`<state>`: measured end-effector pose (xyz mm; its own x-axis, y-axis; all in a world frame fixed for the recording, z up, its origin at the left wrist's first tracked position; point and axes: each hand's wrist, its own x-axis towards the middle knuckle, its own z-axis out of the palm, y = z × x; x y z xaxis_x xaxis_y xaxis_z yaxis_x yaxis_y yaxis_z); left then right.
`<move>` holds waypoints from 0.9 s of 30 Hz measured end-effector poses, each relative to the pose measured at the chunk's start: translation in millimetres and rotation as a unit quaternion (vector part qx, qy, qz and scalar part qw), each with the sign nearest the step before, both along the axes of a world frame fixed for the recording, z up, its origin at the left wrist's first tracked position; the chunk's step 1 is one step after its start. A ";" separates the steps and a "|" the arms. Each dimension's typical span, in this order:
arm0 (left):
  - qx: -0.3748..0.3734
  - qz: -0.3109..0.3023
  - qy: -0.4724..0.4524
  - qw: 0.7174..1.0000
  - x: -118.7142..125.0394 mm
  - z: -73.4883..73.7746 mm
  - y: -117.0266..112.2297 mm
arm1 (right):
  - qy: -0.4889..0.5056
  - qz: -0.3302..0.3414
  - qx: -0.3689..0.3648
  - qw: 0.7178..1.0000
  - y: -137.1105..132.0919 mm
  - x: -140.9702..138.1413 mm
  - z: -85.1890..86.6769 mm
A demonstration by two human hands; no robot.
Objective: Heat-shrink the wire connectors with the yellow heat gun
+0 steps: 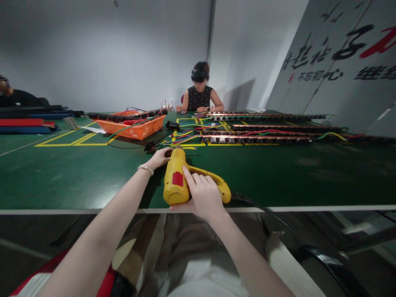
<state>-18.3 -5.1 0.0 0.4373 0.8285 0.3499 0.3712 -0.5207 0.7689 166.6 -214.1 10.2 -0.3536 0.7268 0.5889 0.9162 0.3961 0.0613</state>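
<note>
My right hand [206,192] is wrapped around a yellow heat gun [175,187] with a red label on its body. The gun lies low over the table's front part, its nozzle [178,148] pointing away from me and its handle to the right. On the far left side of the nozzle, my left hand [159,159] is closed on dark wires [168,153]; the gun hides part of its fingertips. Just beyond that hand sits a black connector [150,147]. Thin coloured wires [182,144] with ring ends lie past the nozzle.
An orange basket [133,130] holding dark strips and wires stands back left. Long copper-edged strips [253,138] with cables run along the right of the green table [93,173]. The gun's black cord [262,206] drops over the front edge. A person [201,97] sits opposite; another is far left.
</note>
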 end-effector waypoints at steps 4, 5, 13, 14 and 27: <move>-0.004 -0.021 -0.012 1.000 0.0 -2.6 2.4 | 0.002 0.038 -0.006 0.999 4.6 23.8 1.6; -0.008 -0.017 -0.014 1.000 0.0 -3.2 3.4 | -0.001 0.047 -0.006 0.999 5.5 29.6 1.7; -0.010 0.035 0.028 0.999 -1.4 -4.1 5.0 | 0.003 0.025 0.003 1.000 1.4 60.2 2.1; -0.004 0.039 0.036 0.999 -1.5 -3.8 4.4 | 0.002 0.017 0.003 1.000 0.0 63.5 2.7; 0.027 0.046 0.090 0.995 -3.7 -1.8 3.2 | -0.004 -0.064 0.013 0.998 -12.9 86.1 6.0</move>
<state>-22.0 -1.8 -1.9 0.4198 0.8503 0.3175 0.5483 -0.5163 0.6578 252.7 -227.0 16.1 -0.2631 0.7516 0.6049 0.9588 0.2732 0.0775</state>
